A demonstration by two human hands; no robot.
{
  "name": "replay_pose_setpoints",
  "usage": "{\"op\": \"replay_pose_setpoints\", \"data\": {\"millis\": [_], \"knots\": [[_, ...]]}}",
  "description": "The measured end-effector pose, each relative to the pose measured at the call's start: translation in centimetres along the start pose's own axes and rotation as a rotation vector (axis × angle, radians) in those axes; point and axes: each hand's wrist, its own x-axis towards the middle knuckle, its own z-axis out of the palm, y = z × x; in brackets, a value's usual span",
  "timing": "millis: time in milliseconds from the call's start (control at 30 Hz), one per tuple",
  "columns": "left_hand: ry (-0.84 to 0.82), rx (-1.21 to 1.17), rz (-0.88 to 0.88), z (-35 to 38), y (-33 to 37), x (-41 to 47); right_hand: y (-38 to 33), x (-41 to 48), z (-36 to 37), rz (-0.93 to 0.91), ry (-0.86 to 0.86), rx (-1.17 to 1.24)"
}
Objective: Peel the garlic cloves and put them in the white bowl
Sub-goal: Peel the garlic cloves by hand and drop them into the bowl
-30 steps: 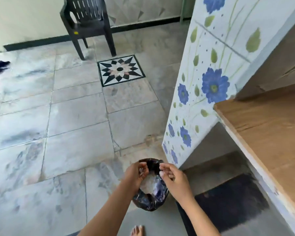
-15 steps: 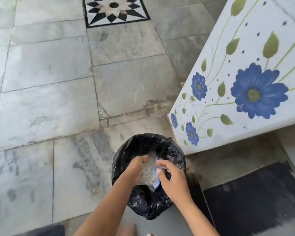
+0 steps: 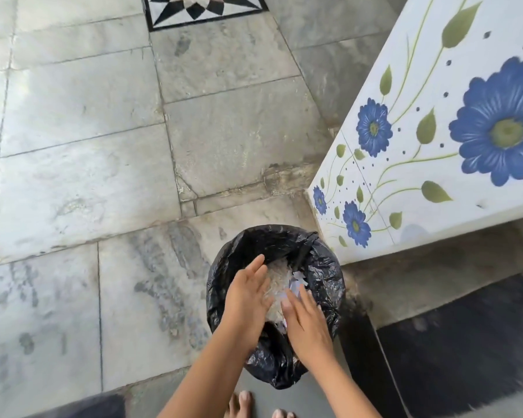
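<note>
Grey stone floor tiles (image 3: 73, 176) fill the left. Over the black-lined bin (image 3: 323, 267), by the flowered wall's (image 3: 435, 131) corner, left hand (image 3: 246, 300) and right hand (image 3: 307, 321) hover flat, fingers spread, gripping nothing above pale garlic skins (image 3: 280, 280). Right: dark mat (image 3: 465, 342).

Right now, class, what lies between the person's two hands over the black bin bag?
In the head view, pale papery scraps show inside the black bin bag, between the left hand and right hand.
</note>
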Motion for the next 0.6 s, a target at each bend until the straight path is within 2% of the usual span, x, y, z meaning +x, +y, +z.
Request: {"op": "replay_pose_setpoints", "data": {"millis": [67, 133, 167, 233, 300, 367, 433, 467, 533, 600], "knots": [[0.061, 0.065, -0.049, 0.1, -0.3, 0.1, -2.3, -0.6, -0.2, -0.127, 0.171, 0.308], [-0.017, 0.078, -0.051, 1.2, -0.3, -0.3, -3.9, -0.5, 0.5, -0.238, 0.113, 0.461], [-0.037, 0.072, -0.016, 1.8, 0.0, -0.7, -3.8, -0.2, 0.9, -0.236, 0.054, 0.464], [-0.061, 0.001, 0.033, 2.3, 0.9, -1.3, -2.7, 1.2, 0.6, -0.096, -0.044, 0.324], [-0.068, -0.001, 0.091, 1.7, 1.1, -1.0, -2.2, 2.1, -0.1, 0.010, 0.043, 0.176], [0.035, 0.039, 0.045, 1.0, 1.1, -0.4, -3.4, 1.8, -0.2, -0.097, 0.188, 0.327], [0.045, 0.025, -0.024, 1.1, 0.8, -0.4, -4.4, 1.2, 1.0, -0.172, 0.044, 0.482], [0.031, 0.008, -0.045, 1.5, 0.9, -0.6, -3.8, 1.0, 2.0, -0.107, -0.039, 0.478], [-0.036, -0.004, -0.009, 2.0, 1.3, -1.4, -2.1, 1.3, 2.0, 0.028, -0.115, 0.308], [-0.069, 0.005, 0.067, 1.2, 2.0, -2.8, -1.8, 0.8, 0.8, 0.093, -0.025, 0.188]]}}
